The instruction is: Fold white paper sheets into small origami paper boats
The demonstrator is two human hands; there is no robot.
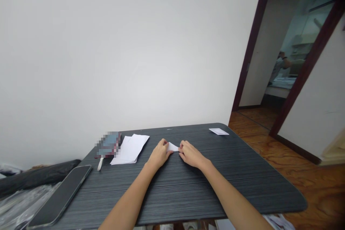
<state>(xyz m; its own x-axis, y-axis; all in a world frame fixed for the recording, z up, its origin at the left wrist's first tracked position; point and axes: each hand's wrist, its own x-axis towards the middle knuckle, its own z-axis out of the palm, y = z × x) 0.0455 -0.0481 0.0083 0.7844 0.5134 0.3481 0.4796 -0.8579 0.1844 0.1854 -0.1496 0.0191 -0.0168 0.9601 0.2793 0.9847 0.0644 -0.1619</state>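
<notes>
Both bare forearms reached in from the bottom edge, and beside them at eight o'clock a dark phone (60, 196) lay face up on the near left corner of the black striped table (229, 187). The left hand (159, 154) and right hand (192, 153) met near the middle of the tabletop, a little toward its far side. Between them sat a small folded white paper (173, 147), low against the surface. The left hand's fingers were curled in, their tips closed on the paper's left end. The right hand's fingers were bent the same way and pinched its right end. How the thumbs sat under the paper could not be told.

At ten o'clock from the hands, just beside the left one, lay a loose stack of white sheets (130, 149). Touching that stack on its far left was a blurred notebook (109, 145), with a thin white strip (100, 164) trailing from it toward the phone. At one o'clock, well apart from the hands, a small white card (219, 131) lay near the far right corner. Nothing lay between the hands and the paper.

Off the table at nine o'clock rested a long black bundle (37, 176) and crumpled clear plastic (16, 205). At two o'clock, wooden floor (296, 165) ran to a dark-framed doorway (309, 61), through which another person (280, 66) showed faintly in a further room.
</notes>
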